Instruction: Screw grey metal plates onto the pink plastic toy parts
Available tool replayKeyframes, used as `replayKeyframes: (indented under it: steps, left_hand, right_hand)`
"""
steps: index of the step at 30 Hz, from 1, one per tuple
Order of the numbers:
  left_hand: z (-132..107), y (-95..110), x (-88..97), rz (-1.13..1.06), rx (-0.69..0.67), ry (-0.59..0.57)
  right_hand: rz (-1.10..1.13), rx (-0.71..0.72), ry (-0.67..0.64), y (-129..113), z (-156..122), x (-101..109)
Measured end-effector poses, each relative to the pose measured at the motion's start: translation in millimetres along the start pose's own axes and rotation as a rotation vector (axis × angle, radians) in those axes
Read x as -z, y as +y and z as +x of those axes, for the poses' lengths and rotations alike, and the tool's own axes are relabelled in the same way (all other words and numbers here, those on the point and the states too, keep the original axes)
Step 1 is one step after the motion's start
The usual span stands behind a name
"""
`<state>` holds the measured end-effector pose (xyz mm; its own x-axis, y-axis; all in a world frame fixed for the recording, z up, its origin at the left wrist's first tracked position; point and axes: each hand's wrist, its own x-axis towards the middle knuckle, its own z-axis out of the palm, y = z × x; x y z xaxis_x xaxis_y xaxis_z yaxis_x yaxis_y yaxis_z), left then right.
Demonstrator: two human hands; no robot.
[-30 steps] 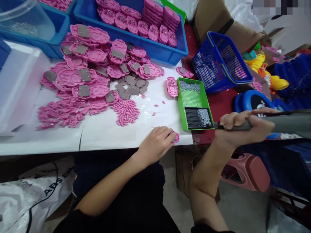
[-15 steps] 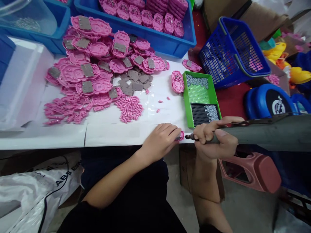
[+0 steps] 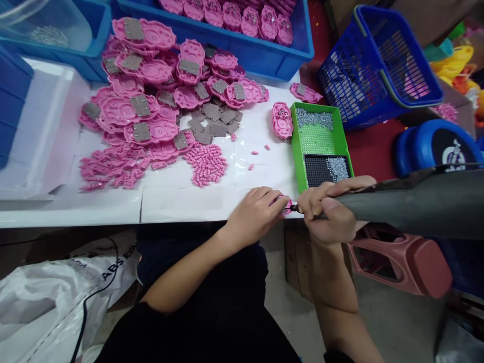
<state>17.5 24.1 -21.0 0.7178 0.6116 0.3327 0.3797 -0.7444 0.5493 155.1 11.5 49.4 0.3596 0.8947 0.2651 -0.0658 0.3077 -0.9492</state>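
Pink part: a small pink plastic piece [image 3: 289, 205] with a scalloped edge lies at the table's near edge, mostly under the left fingers; its pink rim shows just past their tips.
Left hand: the left hand [image 3: 255, 217] has its fingers together and bent over the piece, gripping it against the white-covered table [image 3: 189, 204]; the thumb's contact is hard to make out.
Right hand: the right hand [image 3: 328, 217] is wrapped closed around a thick grey cylindrical power screwdriver [image 3: 412, 204], held nearly level.
Driver tip: its thin dark bit points at the piece, right beside the left fingertips; whether it sits in a screw is too small to tell.
Screw tray: a bright green rectangular plastic tray [image 3: 298, 151] stands just beyond the right fingers, with silver metal screws [image 3: 338, 168] in it.
Beyond the left fingers: a mound of tiny pink ribbed plastic pieces [image 3: 207, 165] and thin grey rectangular plates [image 3: 217, 121].
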Motion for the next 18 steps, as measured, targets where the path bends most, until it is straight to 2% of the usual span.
replayKeyframes:
  steps: [2, 5, 7, 11, 14, 18]
  left_hand:
    - [0, 0, 0.1, 0.023, 0.006, -0.007]
    - [1, 0, 0.1, 0.017, 0.020, -0.015]
    - [1, 0, 0.0, -0.006, 0.027, -0.007]
    - [0, -2, 1.2, -0.037, 0.027, -0.001]
    - [1, -2, 2.8, -0.054, 0.041, -0.017]
    - [2, -2, 3.4, -0.052, 0.052, -0.030]
  right_hand:
    - [0.025, 0.070, -0.088, 3, 4, 0]
    - [0.064, 0.016, -0.196, 2, 11, 8]
    - [0.085, -0.005, -0.167, -2, 15, 16]
    - [0.102, 0.084, -0.017, -16, 14, 23]
    - [0.086, 0.075, 0.000, -17, 6, 13]
    - [0.051, 0.066, -0.057, -7, -2, -1]
